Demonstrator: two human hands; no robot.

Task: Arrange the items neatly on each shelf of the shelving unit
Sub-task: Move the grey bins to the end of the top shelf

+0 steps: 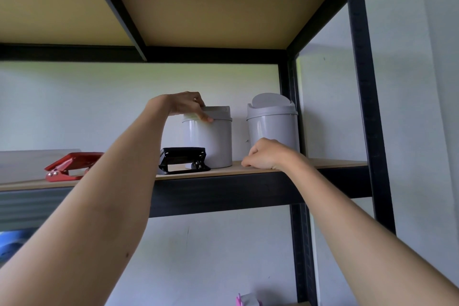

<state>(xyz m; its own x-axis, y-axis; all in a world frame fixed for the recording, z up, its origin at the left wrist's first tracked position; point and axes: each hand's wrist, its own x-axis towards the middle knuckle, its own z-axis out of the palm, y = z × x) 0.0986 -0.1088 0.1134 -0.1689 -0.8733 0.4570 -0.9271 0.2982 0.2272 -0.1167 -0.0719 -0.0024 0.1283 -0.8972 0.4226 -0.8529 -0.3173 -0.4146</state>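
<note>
Far left on the shelf point(248, 169) there's a red hole punch point(70, 166), lying flat with its handle angled up, partly cut off by the left forearm crossing in front of it. Behind it sits something flat and pale, can't really tell what it is.

Next along is a black hole punch point(183, 160), right at the front edge of the shelf board, just in front of and touching or almost touching the first grey bin point(208, 139). That's a small grey swing-lid bin, standing upright. The left hand point(186, 105) is reaching up and over it, grip clamped on the lid rim: fingers draped across the top, thumb point(206, 118) pressed against the front of the lid. There's a ring on one finger.

A gap, then the second grey bin point(273, 124), same style, also upright, with its swing lid tipped so the round flap sticks up. It stands near the black corner post point(289, 107) of the shelving unit.

The right hand point(264, 154) rests on the shelf's front edge just in front of that second bin, fingers curled in together, not holding anything.

Below, at the bottom edge, a bit of something pink and grey pokes up from a lower shelf.
</note>
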